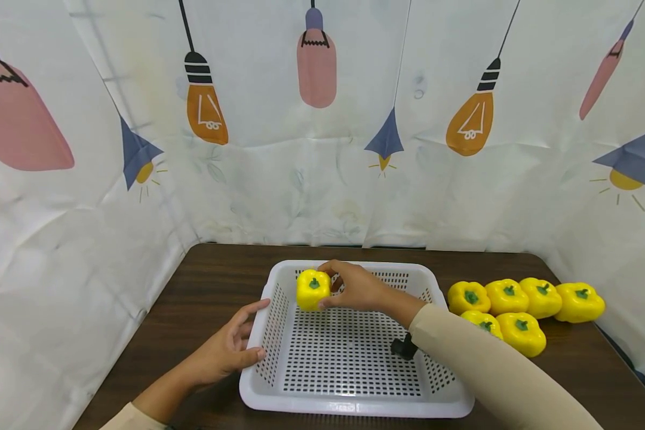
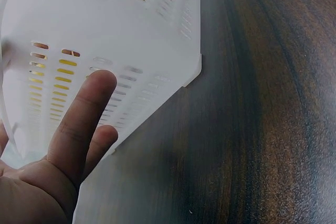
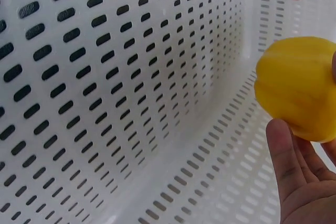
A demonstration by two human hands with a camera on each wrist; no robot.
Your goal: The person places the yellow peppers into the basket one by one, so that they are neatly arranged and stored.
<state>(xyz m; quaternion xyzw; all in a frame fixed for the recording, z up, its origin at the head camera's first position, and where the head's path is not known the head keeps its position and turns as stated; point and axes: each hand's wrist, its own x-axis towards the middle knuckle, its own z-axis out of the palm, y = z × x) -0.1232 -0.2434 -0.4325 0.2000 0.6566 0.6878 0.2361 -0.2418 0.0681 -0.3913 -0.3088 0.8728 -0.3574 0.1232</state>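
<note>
A white perforated plastic basket [image 1: 355,407] stands on the dark wooden table. In its far left corner my right hand [image 1: 357,286] holds a yellow bell pepper [image 1: 312,291] with a green stem, gripping its right side between thumb and fingers. The right wrist view shows the pepper [image 3: 294,85] over the slotted basket floor, the thumb against it. At the basket's left side is my left hand [image 1: 228,343], fingers spread and fingertips at the rim. Seen from the left wrist, extended fingers [image 2: 79,121] lie beside the outer wall; yellow shows through its slots.
Several yellow bell peppers [image 1: 521,334] lie in two rows on the table, right of the basket. The black wrist camera [image 1: 404,347] on my right arm hangs over the basket. A white curtain printed with lamps [image 1: 301,179] encloses the table's back and sides.
</note>
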